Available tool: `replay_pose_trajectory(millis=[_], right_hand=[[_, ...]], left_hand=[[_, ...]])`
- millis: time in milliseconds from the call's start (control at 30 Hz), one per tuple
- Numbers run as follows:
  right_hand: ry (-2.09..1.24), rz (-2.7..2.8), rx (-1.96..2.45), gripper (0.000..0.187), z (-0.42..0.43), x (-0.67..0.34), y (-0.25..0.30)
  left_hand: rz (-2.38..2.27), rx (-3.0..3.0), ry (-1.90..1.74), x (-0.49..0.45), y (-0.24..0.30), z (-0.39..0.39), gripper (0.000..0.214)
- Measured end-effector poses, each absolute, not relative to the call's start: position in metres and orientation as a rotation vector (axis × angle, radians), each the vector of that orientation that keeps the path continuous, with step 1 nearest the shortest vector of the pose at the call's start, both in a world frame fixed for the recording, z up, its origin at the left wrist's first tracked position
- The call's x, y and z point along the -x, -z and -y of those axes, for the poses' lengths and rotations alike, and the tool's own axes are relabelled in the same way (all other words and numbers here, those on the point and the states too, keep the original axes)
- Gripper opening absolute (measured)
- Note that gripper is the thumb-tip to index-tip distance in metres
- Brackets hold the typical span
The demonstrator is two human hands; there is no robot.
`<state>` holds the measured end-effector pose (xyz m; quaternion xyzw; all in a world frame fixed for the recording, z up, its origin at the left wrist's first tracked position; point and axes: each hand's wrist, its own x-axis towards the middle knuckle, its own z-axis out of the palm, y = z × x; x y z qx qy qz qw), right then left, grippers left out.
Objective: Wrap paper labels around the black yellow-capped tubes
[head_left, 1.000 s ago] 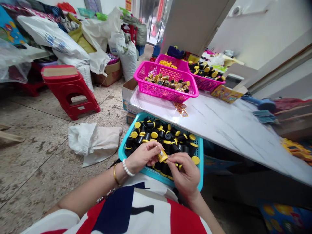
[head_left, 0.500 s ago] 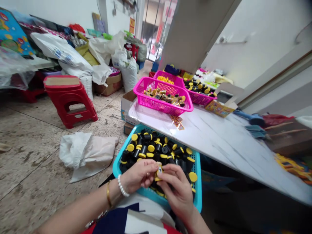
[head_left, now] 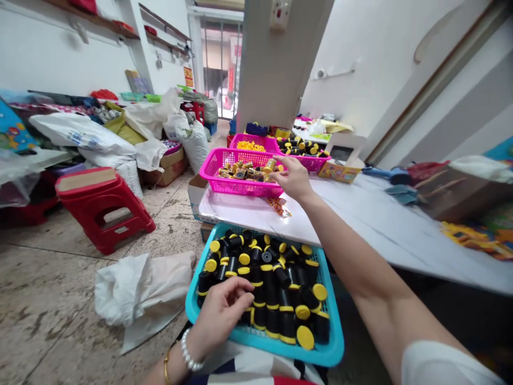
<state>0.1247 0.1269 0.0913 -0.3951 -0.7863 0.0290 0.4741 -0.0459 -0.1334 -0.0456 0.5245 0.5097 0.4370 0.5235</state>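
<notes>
My right hand [head_left: 292, 176] reaches out over the front pink basket [head_left: 242, 187], its fingers closed on a small gold-labelled canister [head_left: 270, 164] at the basket's right end. Several more gold-labelled canisters [head_left: 244, 172] lie loosely in that basket. Above the near left part of the blue basket [head_left: 334, 342], my left hand [head_left: 224, 310] has its fingers loosely curled, thumb and forefinger apart, with nothing visible between them. Black canisters with yellow lids [head_left: 272, 321] fill the blue basket, some upright and some lying on their sides.
A white marbled table [head_left: 344, 214] carries the pink baskets, including one with small yellow parts [head_left: 250, 146]. A printed carton [head_left: 340, 171] stands farther right. On the floor at left are a red stool [head_left: 100, 208] and a white sack [head_left: 140, 294].
Both hands were together at a gold-labelled canister above the blue basket. My right hand has moved forward to the pink basket with a canister; my left stays near. The view has shifted.
</notes>
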Motion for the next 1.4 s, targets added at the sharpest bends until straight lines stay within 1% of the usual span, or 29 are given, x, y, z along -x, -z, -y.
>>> replay_pose_trajectory(millis=[33, 67, 167, 200, 267, 367, 467, 533, 633, 667, 767, 800, 900, 1000, 1067, 1233, 1333, 1400], right_hand=[[-0.065, 1.926, 0.974, 0.040, -0.126, -0.123, -0.087], [-0.066, 1.941, 0.969, 0.036, -0.118, -0.120, -0.078], [-0.193, 2.167, 0.905, 0.017, -0.070, -0.114, -0.039], [-0.264, 2.287, 0.896, 0.015, -0.051, -0.112, -0.025], [-0.330, 2.513, 0.936, 0.020, -0.020, -0.108, -0.001], [-0.256, 2.695, 1.078, 0.029, 0.003, -0.103, 0.017], [-0.228, 2.713, 1.108, 0.023, 0.003, -0.100, 0.018], [-0.247, 2.712, 1.049, 0.017, -0.001, -0.101, 0.012], [-0.266, 2.669, 0.981, 0.013, -0.011, -0.111, 0.002], [-0.254, 2.606, 1.013, 0.013, -0.016, -0.117, -0.002], [-0.148, 2.282, 1.260, 0.029, -0.040, -0.144, -0.009], [-0.111, 2.175, 1.346, 0.031, -0.050, -0.154, -0.010], [-0.078, 2.030, 1.491, 0.023, -0.078, -0.181, -0.006], [-0.101, 2.020, 1.516, 0.011, -0.096, -0.192, 0.003], [-0.094, 2.003, 1.510, 0.009, -0.101, -0.193, 0.006], [-0.072, 1.943, 1.425, 0.012, -0.082, -0.182, -0.004], [-0.070, 1.949, 1.281, 0.014, -0.040, -0.167, -0.013], [-0.007, 1.998, 1.102, 0.016, -0.003, -0.156, -0.015]], left_hand=[[-1.300, -1.329, -1.078, 0.052, 0.046, 0.133, 0.023], [-1.376, -1.399, -1.112, 0.057, 0.045, 0.132, 0.022], [-1.549, -1.537, -1.195, 0.074, 0.041, 0.126, 0.021], [-1.588, -1.552, -1.209, 0.078, 0.040, 0.123, 0.020], [-1.653, -1.578, -1.225, 0.083, 0.036, 0.117, 0.020], [-1.712, -1.653, -1.230, 0.082, 0.032, 0.112, 0.019], [-1.687, -1.696, -1.208, 0.075, 0.029, 0.110, 0.019], [-1.629, -1.710, -1.161, 0.071, 0.025, 0.108, 0.018], [-1.558, -1.763, -1.093, 0.069, 0.017, 0.102, 0.017], [-1.542, -1.781, -1.084, 0.069, 0.014, 0.100, 0.017], [-1.487, -1.746, -1.080, 0.066, 0.013, 0.099, 0.018], [-1.465, -1.702, -1.075, 0.065, 0.015, 0.100, 0.019], [-1.411, -1.547, -1.054, 0.057, 0.030, 0.104, 0.022], [-1.381, -1.469, -1.034, 0.050, 0.041, 0.106, 0.024], [-1.366, -1.421, -1.028, 0.048, 0.041, 0.105, 0.027], [-1.345, -1.235, -1.094, 0.051, 0.020, 0.096, 0.036], [-1.267, -1.120, -1.182, 0.050, 0.009, 0.087, 0.039], [-1.185, -1.076, -1.240, 0.046, 0.005, 0.083, 0.041]])
